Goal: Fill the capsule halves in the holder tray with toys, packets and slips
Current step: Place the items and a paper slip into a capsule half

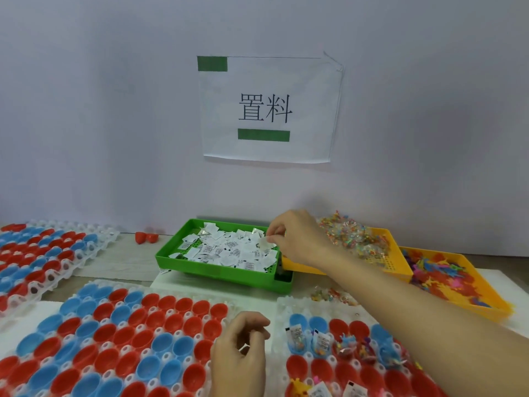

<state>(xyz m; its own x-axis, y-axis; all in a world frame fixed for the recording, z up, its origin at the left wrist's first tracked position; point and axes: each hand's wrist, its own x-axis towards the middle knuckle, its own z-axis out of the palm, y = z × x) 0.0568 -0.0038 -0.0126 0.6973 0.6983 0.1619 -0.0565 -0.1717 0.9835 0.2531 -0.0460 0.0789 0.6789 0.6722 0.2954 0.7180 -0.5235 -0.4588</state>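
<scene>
My right hand [297, 239] reaches over the right end of the green tray [217, 275] of white paper slips [229, 250] and pinches one slip [264, 242] between thumb and fingers. My left hand [243, 351] hovers low between two holder trays, fingers curled on a small clear packet [244, 348]. The right holder tray [282, 316] has red and blue capsule halves [320, 339]; several hold slips, packets and small toys. The left holder tray [120, 339] carries capsule halves with nothing in them.
A yellow tray [392, 267] of clear candy-like packets [352, 236] stands behind my right arm. Another yellow tray [486, 302] of coloured plastic toys [440, 276] sits at far right. A third holder tray [48, 253] lies far left. Two loose red halves [146, 237] sit by the wall.
</scene>
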